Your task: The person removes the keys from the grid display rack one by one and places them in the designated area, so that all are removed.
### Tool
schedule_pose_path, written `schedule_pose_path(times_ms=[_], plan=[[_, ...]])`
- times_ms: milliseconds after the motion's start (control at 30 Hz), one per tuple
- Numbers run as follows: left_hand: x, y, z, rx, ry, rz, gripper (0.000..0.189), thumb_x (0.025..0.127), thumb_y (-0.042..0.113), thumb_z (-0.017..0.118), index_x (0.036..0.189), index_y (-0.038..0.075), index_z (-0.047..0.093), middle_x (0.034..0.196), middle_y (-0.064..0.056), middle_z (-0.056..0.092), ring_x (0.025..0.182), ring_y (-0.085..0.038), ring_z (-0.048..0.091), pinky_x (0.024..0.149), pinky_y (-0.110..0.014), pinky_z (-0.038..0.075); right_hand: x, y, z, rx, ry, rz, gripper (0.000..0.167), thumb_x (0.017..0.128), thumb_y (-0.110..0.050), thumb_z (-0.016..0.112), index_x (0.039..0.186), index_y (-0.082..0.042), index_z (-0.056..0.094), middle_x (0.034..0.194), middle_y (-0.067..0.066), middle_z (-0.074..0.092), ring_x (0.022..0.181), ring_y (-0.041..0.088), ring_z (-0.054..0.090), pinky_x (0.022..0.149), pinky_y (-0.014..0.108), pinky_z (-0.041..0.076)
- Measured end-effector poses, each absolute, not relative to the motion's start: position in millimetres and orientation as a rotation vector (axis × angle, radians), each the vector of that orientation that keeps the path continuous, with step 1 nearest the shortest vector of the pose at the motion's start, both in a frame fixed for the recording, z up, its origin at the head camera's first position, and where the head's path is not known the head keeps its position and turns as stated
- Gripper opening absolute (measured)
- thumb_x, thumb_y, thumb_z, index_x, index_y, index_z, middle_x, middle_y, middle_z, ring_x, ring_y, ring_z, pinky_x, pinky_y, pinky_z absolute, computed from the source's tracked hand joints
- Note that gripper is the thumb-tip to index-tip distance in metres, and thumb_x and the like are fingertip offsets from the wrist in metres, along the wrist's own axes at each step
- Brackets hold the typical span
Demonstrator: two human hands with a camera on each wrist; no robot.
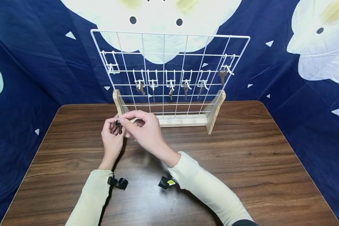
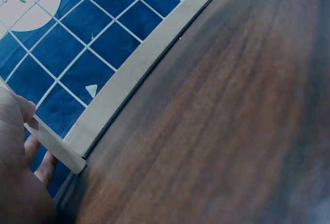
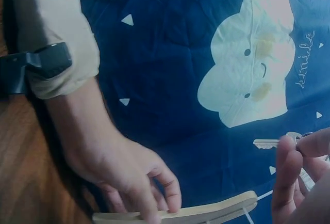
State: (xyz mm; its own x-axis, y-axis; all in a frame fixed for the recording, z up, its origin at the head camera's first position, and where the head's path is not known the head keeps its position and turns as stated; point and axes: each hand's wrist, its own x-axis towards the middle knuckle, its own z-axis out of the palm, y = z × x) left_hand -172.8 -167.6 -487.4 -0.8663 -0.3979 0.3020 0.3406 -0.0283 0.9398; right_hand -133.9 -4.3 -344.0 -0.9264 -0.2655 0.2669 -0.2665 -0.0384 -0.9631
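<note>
A small key (image 1: 120,129) with a dark head hangs from the pinched thumb and finger of my right hand (image 1: 149,129); the right wrist view shows the toothed blade of this key (image 3: 266,144) sticking out. Beside it, my left hand (image 1: 112,139) is at the left wooden leg of a white wire grid rack. In the left wrist view, the fingers of the left hand (image 2: 20,172) lie on both sides of that wooden leg (image 2: 56,144). From the right wrist view, the left hand (image 3: 126,172) bends over the leg's edge (image 3: 206,207).
The wire grid (image 1: 164,55) stands at the back of the brown wooden table (image 1: 243,150). Several white hooks carry keys, such as the key at the upper right (image 1: 222,75). A hook (image 1: 111,67) sits at the grid's upper left. Dark blue patterned cloth (image 1: 31,62) surrounds the table.
</note>
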Motion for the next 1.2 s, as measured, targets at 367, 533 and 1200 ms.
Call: schedule_pose_path(times_ms=[367, 533, 1200], plan=[[-173, -167, -487, 0.047, -1.757, -1.962, 0.023, 0.098, -0.015, 0.069, 0.118, -0.018, 0.058, 0.145, -0.015, 0.070, 0.125, -0.009, 0.070, 0.110, -0.022, 0.055, -135, 0, -374, 0.521, -2.188, 2.165, 0.013, 0.100, 0.000, 0.077, 0.111, 0.006, 0.082, 0.091, 0.020, 0.079, 0.054, 0.000, 0.054, 0.051, 0.017, 0.044], [-173, -168, -486, 0.041, -1.776, -1.946, 0.024, 0.099, -0.016, 0.069, 0.119, -0.019, 0.056, 0.149, -0.022, 0.067, 0.128, -0.011, 0.069, 0.110, -0.023, 0.055, -136, 1, -387, 0.500, -2.186, 2.188, 0.013, 0.100, 0.000, 0.077, 0.109, 0.008, 0.081, 0.079, 0.029, 0.070, 0.051, 0.001, 0.051, 0.048, 0.017, 0.039], [-171, -169, -486, 0.055, -1.812, -1.918, 0.025, 0.100, -0.015, 0.069, 0.119, -0.020, 0.054, 0.151, -0.028, 0.064, 0.131, -0.011, 0.068, 0.113, -0.027, 0.055, -144, -4, -440, 0.356, -2.442, 1.946, 0.010, 0.095, -0.002, 0.079, 0.099, -0.006, 0.087, 0.074, -0.002, 0.071, 0.056, -0.002, 0.047, 0.051, 0.014, 0.034]])
